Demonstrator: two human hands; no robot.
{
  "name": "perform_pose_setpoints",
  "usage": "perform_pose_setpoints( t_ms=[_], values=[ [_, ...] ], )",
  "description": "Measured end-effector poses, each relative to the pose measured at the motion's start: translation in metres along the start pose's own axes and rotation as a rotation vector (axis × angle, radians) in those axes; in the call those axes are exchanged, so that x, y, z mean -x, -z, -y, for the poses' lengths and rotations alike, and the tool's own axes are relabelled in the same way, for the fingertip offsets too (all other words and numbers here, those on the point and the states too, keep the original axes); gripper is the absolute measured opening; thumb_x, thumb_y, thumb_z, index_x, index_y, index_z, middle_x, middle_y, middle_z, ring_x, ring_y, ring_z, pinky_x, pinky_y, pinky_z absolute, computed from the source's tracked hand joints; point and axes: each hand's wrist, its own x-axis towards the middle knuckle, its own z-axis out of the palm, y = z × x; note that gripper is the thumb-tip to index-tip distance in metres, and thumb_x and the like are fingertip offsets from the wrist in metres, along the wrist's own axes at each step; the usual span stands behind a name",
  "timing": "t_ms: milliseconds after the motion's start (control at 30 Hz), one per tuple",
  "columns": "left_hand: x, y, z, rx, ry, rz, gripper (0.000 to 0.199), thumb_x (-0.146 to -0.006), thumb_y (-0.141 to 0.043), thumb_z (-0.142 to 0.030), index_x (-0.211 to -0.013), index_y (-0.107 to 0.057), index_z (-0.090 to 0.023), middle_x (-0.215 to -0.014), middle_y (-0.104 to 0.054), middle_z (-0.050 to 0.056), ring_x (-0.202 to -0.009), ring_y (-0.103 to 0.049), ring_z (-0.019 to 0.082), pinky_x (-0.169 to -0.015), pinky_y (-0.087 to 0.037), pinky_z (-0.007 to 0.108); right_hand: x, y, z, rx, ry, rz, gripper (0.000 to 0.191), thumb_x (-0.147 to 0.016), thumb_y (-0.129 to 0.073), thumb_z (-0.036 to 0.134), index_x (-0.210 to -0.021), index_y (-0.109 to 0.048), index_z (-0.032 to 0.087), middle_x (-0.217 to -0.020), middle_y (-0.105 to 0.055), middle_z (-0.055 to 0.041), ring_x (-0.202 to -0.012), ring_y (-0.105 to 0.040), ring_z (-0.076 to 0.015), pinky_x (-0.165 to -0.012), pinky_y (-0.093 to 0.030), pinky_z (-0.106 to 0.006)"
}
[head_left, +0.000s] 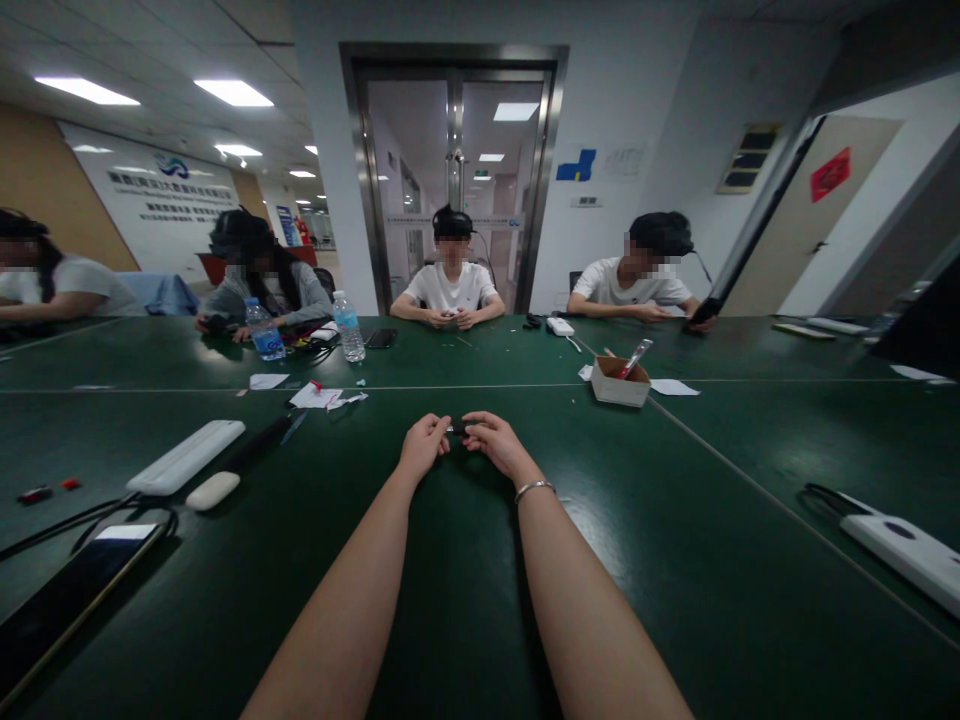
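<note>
Both arms reach forward over the green table (465, 570). Between the fingertips sits a small black object (457, 428) with a lighter end towards the left; it is too small and partly covered to tell its kind. My left hand (424, 446) pinches the lighter end between thumb and fingers. From the other side, my right hand (495, 440) grips the dark end, its fingers closed and a silver bangle on the wrist. The hands are a short gap apart, just above or on the tabletop; which, I cannot tell.
To the left are a white power strip (187, 458), a white case (214, 491), a pen (294, 428) and a phone (82, 590). A small box (620, 390) stands ahead right. Another white strip (904, 545) lies right. Two bottles (349, 328) and several people are across the table.
</note>
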Motion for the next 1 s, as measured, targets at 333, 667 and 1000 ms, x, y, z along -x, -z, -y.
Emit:
perform_pose_setpoints(
  t_ms=[333,667,1000],
  values=[
    [-0.003,-0.001,0.006,-0.012,-0.008,-0.028,0.036,-0.078,-0.046,-0.052,-0.073,-0.052,-0.016,-0.048,-0.055,-0.002,-0.041,-0.047,0.009,-0.045,-0.036,0.020,-0.002,-0.001,0.000,-0.003,-0.048,-0.012,0.026,-0.064,-0.072,0.020,-0.087,-0.061,0.014,-0.065,-0.065,-0.0037,-0.051,-0.060,-0.0093,-0.044,-0.045,-0.018],
    [-0.007,0.000,0.012,0.042,0.036,-0.020,0.037,-0.078,-0.046,-0.051,-0.076,-0.053,-0.015,-0.051,-0.057,0.000,-0.042,-0.050,0.009,-0.045,-0.037,0.020,-0.002,0.000,-0.001,0.030,-0.052,0.006,0.029,-0.063,-0.072,0.018,-0.089,-0.062,0.013,-0.065,-0.066,-0.0044,-0.052,-0.060,-0.0096,-0.044,-0.045,-0.017],
    [-0.007,0.001,0.008,0.063,0.092,-0.020,0.038,-0.078,-0.047,-0.052,-0.075,-0.054,-0.014,-0.050,-0.057,0.001,-0.042,-0.050,0.009,-0.044,-0.038,0.021,-0.002,0.003,-0.004,0.040,0.007,0.026,0.033,-0.059,-0.074,0.016,-0.090,-0.063,0.014,-0.065,-0.065,-0.0020,-0.053,-0.060,-0.0091,-0.051,-0.048,-0.019]
  ],
)
